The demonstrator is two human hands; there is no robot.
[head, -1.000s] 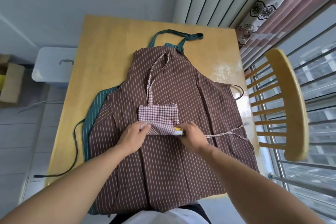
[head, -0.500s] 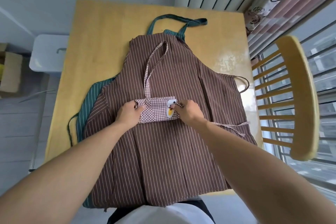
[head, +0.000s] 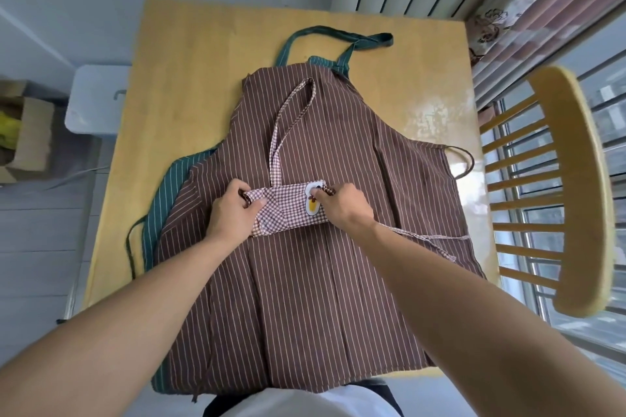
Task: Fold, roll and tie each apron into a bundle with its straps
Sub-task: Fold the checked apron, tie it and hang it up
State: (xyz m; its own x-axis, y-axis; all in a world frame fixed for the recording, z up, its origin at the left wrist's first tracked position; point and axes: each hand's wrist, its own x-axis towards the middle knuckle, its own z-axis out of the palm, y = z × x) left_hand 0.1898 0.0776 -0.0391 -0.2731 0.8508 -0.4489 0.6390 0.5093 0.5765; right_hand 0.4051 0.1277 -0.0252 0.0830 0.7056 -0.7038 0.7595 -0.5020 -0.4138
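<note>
Wooden table (head: 189,85) | left hand (head: 232,210), right hand (head: 345,205) fingers apparently pinching gingham roll (head: 288,210) ends

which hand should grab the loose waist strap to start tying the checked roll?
Right, probably. The loose waist strap trails out from under the right hand toward the chair side. The left hand grips the far end of the checked roll and can keep it pinned.

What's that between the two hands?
In the head view, a rolled checked apron with a small patch lies between the left hand and right hand.
</note>
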